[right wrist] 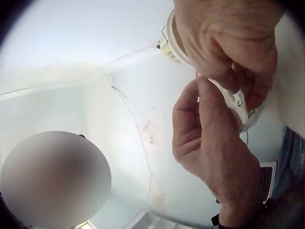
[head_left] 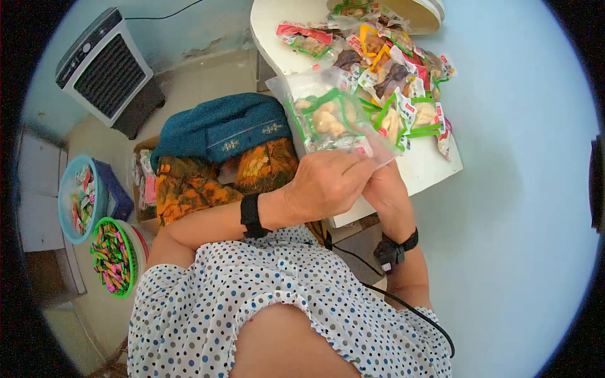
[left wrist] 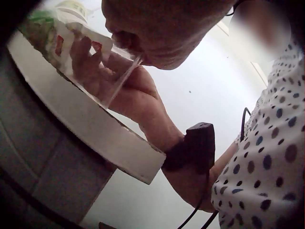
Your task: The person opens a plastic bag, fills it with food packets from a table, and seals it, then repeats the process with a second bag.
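A clear plastic bag point(head_left: 331, 116) with green edging and pale, lumpy pieces in it is held over the white table's near edge. My left hand point(head_left: 331, 183) pinches its near edge between thumb and fingers. Beside it my right hand point(head_left: 386, 192) has its fingers curled at the same edge, partly behind the film. In the left wrist view the bag's clear edge point(left wrist: 121, 83) stretches between both hands. The right wrist view shows the left hand point(right wrist: 209, 138) and right hand point(right wrist: 228, 43) close together, with a small part of the bag showing.
A heap of sealed food packets point(head_left: 391, 69) lies on the white table point(head_left: 432, 167), before a tipped bucket point(head_left: 425, 16). At left stand an air cooler point(head_left: 104, 69), a blue basin point(head_left: 66, 201) and a green basket point(head_left: 132, 268) of small packets. Teal cloth point(head_left: 220, 126) lies beside the table.
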The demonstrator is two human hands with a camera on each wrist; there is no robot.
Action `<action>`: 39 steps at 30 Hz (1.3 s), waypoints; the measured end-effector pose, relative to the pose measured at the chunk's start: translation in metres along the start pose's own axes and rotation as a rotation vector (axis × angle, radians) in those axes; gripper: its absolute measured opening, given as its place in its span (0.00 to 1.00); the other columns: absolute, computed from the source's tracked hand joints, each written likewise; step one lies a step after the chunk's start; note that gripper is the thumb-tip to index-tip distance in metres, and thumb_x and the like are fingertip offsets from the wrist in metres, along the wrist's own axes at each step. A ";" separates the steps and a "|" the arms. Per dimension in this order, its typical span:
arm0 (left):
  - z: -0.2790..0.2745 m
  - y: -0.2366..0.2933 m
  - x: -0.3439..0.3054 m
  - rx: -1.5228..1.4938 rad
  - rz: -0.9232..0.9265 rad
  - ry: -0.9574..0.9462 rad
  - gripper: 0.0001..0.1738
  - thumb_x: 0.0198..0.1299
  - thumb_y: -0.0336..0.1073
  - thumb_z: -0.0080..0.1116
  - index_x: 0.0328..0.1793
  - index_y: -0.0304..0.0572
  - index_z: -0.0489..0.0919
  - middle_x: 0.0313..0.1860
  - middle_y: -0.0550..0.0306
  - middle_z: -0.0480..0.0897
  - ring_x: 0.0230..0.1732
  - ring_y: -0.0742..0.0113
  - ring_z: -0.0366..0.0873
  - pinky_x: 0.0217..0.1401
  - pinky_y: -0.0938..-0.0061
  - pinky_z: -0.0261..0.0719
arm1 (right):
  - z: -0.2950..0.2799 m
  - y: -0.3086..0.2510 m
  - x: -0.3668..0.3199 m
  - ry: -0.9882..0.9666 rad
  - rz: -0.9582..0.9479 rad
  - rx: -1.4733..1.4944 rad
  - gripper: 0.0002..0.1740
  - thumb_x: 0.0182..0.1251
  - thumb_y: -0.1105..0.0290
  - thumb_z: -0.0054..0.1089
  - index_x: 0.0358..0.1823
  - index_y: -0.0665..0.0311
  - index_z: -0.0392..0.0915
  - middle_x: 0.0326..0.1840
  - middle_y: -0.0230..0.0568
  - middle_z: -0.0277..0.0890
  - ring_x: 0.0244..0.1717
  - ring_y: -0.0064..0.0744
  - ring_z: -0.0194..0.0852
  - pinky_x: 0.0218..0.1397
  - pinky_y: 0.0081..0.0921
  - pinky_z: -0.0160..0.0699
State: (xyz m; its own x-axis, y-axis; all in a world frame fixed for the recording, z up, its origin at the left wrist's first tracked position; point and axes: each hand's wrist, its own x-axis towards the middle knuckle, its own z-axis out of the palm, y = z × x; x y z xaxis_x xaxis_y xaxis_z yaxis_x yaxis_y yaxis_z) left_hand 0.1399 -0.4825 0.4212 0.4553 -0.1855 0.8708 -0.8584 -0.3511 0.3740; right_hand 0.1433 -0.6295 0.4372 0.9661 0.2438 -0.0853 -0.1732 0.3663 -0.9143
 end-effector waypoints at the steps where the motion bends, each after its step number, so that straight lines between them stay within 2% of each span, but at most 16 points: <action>1: 0.001 0.000 0.002 -0.014 0.010 0.016 0.12 0.48 0.27 0.66 0.41 0.42 0.84 0.26 0.56 0.80 0.24 0.57 0.79 0.25 0.66 0.76 | 0.004 0.001 0.005 0.022 0.004 -0.004 0.25 0.69 0.79 0.54 0.67 0.67 0.67 0.53 0.38 0.74 0.51 0.25 0.74 0.52 0.24 0.77; 4: -0.002 -0.001 0.003 -0.023 -0.012 -0.045 0.12 0.48 0.27 0.66 0.41 0.43 0.84 0.30 0.56 0.81 0.30 0.57 0.81 0.31 0.63 0.78 | 0.001 0.009 0.015 0.033 0.023 0.070 0.16 0.70 0.76 0.55 0.59 0.64 0.73 0.53 0.37 0.74 0.50 0.26 0.75 0.47 0.23 0.79; 7: -0.005 -0.005 0.005 -0.032 -0.032 -0.077 0.10 0.49 0.26 0.66 0.40 0.41 0.83 0.39 0.51 0.83 0.43 0.52 0.82 0.47 0.58 0.80 | -0.004 0.013 0.028 -0.133 -0.046 -0.007 0.11 0.71 0.72 0.57 0.52 0.61 0.75 0.51 0.36 0.74 0.47 0.26 0.76 0.43 0.22 0.79; 10: 0.001 -0.013 0.010 -0.187 -0.045 -0.025 0.09 0.51 0.25 0.65 0.40 0.39 0.82 0.51 0.45 0.83 0.57 0.45 0.79 0.64 0.52 0.73 | 0.000 0.028 0.018 0.127 -0.037 0.159 0.11 0.71 0.70 0.57 0.51 0.62 0.76 0.49 0.35 0.76 0.48 0.24 0.75 0.44 0.23 0.79; 12: 0.002 -0.017 0.006 -0.210 -0.076 -0.089 0.08 0.55 0.26 0.62 0.42 0.38 0.80 0.55 0.44 0.82 0.62 0.44 0.77 0.70 0.50 0.68 | -0.017 0.042 0.022 0.027 -0.319 -0.391 0.11 0.71 0.69 0.57 0.51 0.63 0.76 0.48 0.35 0.76 0.48 0.23 0.75 0.45 0.23 0.78; 13: 0.004 -0.019 0.005 -0.219 -0.091 -0.122 0.08 0.57 0.27 0.61 0.43 0.38 0.80 0.58 0.44 0.81 0.65 0.43 0.76 0.73 0.50 0.65 | -0.016 0.040 0.020 0.017 -0.317 -0.428 0.11 0.71 0.70 0.56 0.51 0.64 0.77 0.48 0.36 0.76 0.48 0.24 0.75 0.46 0.23 0.78; 14: 0.004 -0.022 0.004 -0.234 -0.111 -0.140 0.08 0.59 0.27 0.59 0.44 0.38 0.79 0.58 0.44 0.81 0.65 0.43 0.75 0.73 0.49 0.64 | -0.014 0.037 0.018 0.006 -0.316 -0.465 0.11 0.71 0.70 0.56 0.51 0.65 0.77 0.48 0.36 0.77 0.48 0.24 0.76 0.46 0.24 0.78; 16: 0.005 -0.025 0.002 -0.264 -0.157 -0.177 0.07 0.63 0.28 0.55 0.47 0.38 0.78 0.59 0.46 0.81 0.67 0.43 0.74 0.75 0.48 0.62 | -0.007 0.023 0.002 0.060 -0.032 -0.057 0.11 0.72 0.70 0.55 0.51 0.67 0.78 0.48 0.37 0.78 0.49 0.26 0.77 0.49 0.25 0.78; 19: 0.010 -0.027 -0.004 -0.294 -0.211 -0.171 0.07 0.68 0.30 0.51 0.49 0.39 0.77 0.59 0.47 0.81 0.67 0.44 0.74 0.75 0.46 0.60 | -0.017 0.007 -0.007 -0.002 -0.074 -0.483 0.12 0.72 0.69 0.55 0.49 0.69 0.81 0.44 0.38 0.81 0.42 0.26 0.81 0.43 0.23 0.80; 21: 0.010 -0.028 -0.004 -0.301 -0.207 -0.177 0.07 0.68 0.31 0.51 0.49 0.40 0.76 0.60 0.48 0.81 0.68 0.45 0.73 0.76 0.46 0.59 | -0.018 -0.040 -0.033 0.124 0.028 -0.523 0.13 0.72 0.69 0.56 0.47 0.71 0.82 0.43 0.39 0.84 0.34 0.26 0.83 0.35 0.21 0.80; 23: 0.010 -0.028 -0.006 -0.300 -0.203 -0.187 0.07 0.69 0.31 0.52 0.50 0.41 0.76 0.61 0.48 0.81 0.69 0.46 0.73 0.76 0.46 0.58 | -0.045 -0.054 -0.036 0.280 -0.115 -0.657 0.13 0.71 0.69 0.58 0.47 0.73 0.82 0.43 0.40 0.84 0.30 0.25 0.84 0.29 0.20 0.80; 25: 0.011 -0.029 -0.008 -0.294 -0.196 -0.208 0.07 0.68 0.31 0.53 0.50 0.41 0.76 0.62 0.49 0.80 0.69 0.46 0.72 0.76 0.46 0.58 | -0.076 -0.063 -0.029 0.439 -0.264 -0.810 0.15 0.68 0.70 0.61 0.51 0.70 0.82 0.46 0.47 0.84 0.40 0.35 0.86 0.41 0.28 0.84; 28: 0.010 -0.027 -0.007 -0.284 -0.193 -0.239 0.08 0.67 0.30 0.53 0.51 0.41 0.76 0.62 0.50 0.80 0.69 0.47 0.72 0.76 0.46 0.57 | -0.085 -0.072 0.000 0.381 -0.712 -1.431 0.20 0.64 0.68 0.64 0.58 0.64 0.81 0.58 0.57 0.78 0.57 0.49 0.79 0.62 0.41 0.77; 32: 0.009 -0.026 -0.007 -0.245 -0.166 -0.276 0.09 0.66 0.29 0.54 0.51 0.41 0.76 0.61 0.50 0.81 0.70 0.47 0.72 0.77 0.45 0.57 | -0.087 -0.057 0.036 0.033 -0.696 -1.620 0.25 0.62 0.63 0.65 0.62 0.57 0.78 0.76 0.63 0.57 0.76 0.63 0.54 0.78 0.47 0.53; 35: 0.008 -0.028 -0.008 -0.225 -0.151 -0.283 0.10 0.66 0.28 0.54 0.52 0.41 0.76 0.61 0.50 0.81 0.70 0.46 0.72 0.76 0.45 0.57 | -0.097 -0.048 0.041 0.032 -0.590 -1.711 0.23 0.62 0.64 0.65 0.59 0.58 0.79 0.75 0.64 0.58 0.76 0.66 0.54 0.79 0.47 0.53; 39: 0.008 -0.026 -0.007 -0.201 -0.121 -0.245 0.09 0.64 0.28 0.56 0.50 0.40 0.76 0.57 0.49 0.82 0.66 0.46 0.75 0.74 0.44 0.61 | -0.113 -0.055 0.024 0.125 -0.522 -1.602 0.20 0.59 0.71 0.61 0.54 0.61 0.81 0.74 0.63 0.61 0.75 0.62 0.57 0.78 0.45 0.56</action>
State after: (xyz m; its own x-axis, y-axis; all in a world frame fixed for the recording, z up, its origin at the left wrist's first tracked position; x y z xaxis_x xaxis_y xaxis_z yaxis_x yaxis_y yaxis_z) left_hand 0.1611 -0.4792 0.4029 0.5795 -0.3773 0.7224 -0.8127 -0.2008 0.5470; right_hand 0.1973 -0.7449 0.4407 0.8750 0.3034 0.3772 0.4252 -0.8541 -0.2994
